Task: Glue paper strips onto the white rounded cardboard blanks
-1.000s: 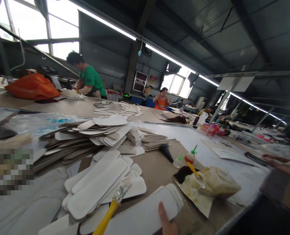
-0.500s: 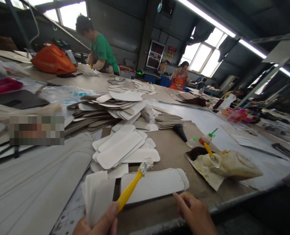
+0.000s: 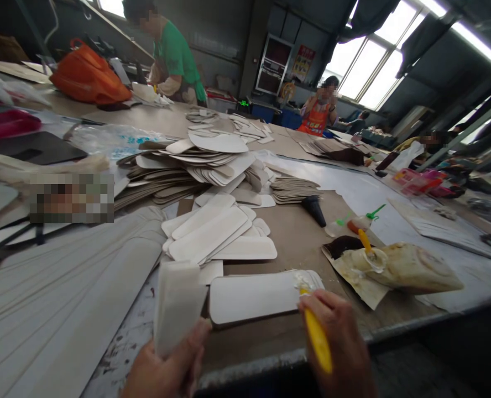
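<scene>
My right hand (image 3: 340, 342) is closed around a yellow-handled glue brush (image 3: 317, 337), its bristle tip resting on the right end of a stack of white rounded card strips (image 3: 254, 296) lying near the table's front edge. My left hand (image 3: 166, 367) grips a small bunch of white paper pieces (image 3: 178, 304), held upright just left of that stack.
A glue-smeared bag with a yellow nozzle (image 3: 398, 268) lies to the right on a dirty sheet. Heaps of white and brown strips (image 3: 204, 166) fill the table's middle. An orange bag (image 3: 88, 77) sits far left. Two persons work at the far side; one wears green (image 3: 175, 55).
The brush passed from my left hand to my right hand and its tip came down onto the stack's right end. My left hand kept the paper pieces. The view tilted downward.
</scene>
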Tool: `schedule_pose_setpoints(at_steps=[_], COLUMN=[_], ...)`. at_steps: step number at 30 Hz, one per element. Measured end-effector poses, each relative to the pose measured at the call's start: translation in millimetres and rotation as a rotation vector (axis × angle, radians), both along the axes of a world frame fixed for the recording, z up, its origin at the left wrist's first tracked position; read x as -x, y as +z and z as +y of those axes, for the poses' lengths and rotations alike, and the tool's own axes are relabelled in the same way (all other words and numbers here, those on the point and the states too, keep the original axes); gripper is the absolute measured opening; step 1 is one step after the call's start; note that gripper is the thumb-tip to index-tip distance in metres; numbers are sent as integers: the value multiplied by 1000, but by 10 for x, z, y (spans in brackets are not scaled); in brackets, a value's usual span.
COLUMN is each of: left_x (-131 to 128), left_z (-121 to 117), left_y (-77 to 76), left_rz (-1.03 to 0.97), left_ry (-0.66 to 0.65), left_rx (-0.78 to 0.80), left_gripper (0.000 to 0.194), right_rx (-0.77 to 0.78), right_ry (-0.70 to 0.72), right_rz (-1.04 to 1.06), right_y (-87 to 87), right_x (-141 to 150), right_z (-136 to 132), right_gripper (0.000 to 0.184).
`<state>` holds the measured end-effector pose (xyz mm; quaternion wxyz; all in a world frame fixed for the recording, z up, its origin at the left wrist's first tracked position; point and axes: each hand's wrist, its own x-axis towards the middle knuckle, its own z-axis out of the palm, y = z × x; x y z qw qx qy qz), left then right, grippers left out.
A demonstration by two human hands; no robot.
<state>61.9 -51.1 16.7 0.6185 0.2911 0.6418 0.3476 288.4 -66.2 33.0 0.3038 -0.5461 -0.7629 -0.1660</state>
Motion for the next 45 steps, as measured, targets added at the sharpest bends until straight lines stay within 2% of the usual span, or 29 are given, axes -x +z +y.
schedule_pose_setpoints(at_steps=[3,4,6,7,9,11,16,20,22,25,27,30,31,33,34,36,38,45], left_x=[80,86,73,58,27,0,-49,-69,-64,-47,-42,-50,-54,-57,-56,-49,-40,-54], left_z=[183,234,305,328,354,365,350,280,238,204,213,252,264,278,280,274,267,272], left_y=[-46,-56,-73,-83,-112,-155,-265,-279,-255,-219,-224,-271,-287,-306,-309,-311,-318,-369], left_rz=[103,122,161,177,186,169,150,112,103,131,141,118,106,94,96,107,116,105], left_ry=[17,0,-40,-43,-18,13,22,22,0,-17,-41,-72,-72,-68,-70,-86,-105,-93], left_rx=[-48,-54,-62,-63,-60,-59,-52,1,11,-11,-16,1,7,11,10,3,-5,-3], left_gripper=[50,49,47,44,39,37,33,32,36,47,48,42,39,37,36,34,32,26], right_rx=[2,58,306,468,736,863,929,962,914,737,609,449,446,539,567,607,610,593], right_ry=[-287,-409,-601,-648,-644,-577,-441,-394,-435,-602,-651,-505,-424,-251,-205,-163,-185,-315], right_rz=[74,81,88,101,134,149,116,115,163,349,570,974,1089,1247,1299,1370,1404,1320], right_y=[92,86,21,-28,-127,-197,-242,-261,-225,-81,14,43,20,-50,-88,-153,-193,-140], right_x=[-365,-489,-725,-829,-986,-1056,-975,-969,-1021,-1046,-929,-501,-315,53,213,452,573,600], right_z=[14,43,130,182,284,361,400,337,294,218,170,131,131,147,159,182,193,171], right_gripper=[16,19,24,25,26,22,18,22,24,30,37,40,38,32,29,26,25,29])
